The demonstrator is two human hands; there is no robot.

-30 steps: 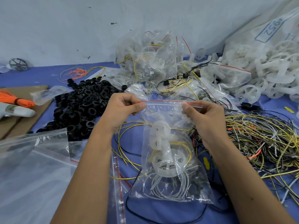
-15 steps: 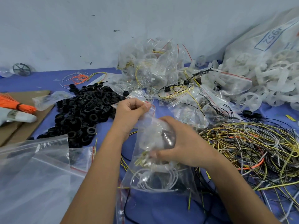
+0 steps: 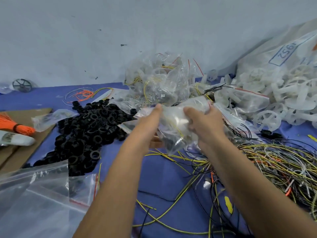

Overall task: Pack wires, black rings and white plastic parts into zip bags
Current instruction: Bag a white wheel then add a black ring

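The filled zip bag (image 3: 178, 121), a second ago upright with its seal being pinched, is now carried toward the heap of packed bags (image 3: 159, 83) at the bench's far edge; left hand (image 3: 151, 121) and right hand (image 3: 202, 122) each grasp it, so this one looks done. A sack (image 3: 281, 54) reads "1952".

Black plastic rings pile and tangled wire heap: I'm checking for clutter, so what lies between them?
In the head view, between the black plastic rings pile and the tangled wire heap lie both forearms, loose yellow and black wires and blue table cover.
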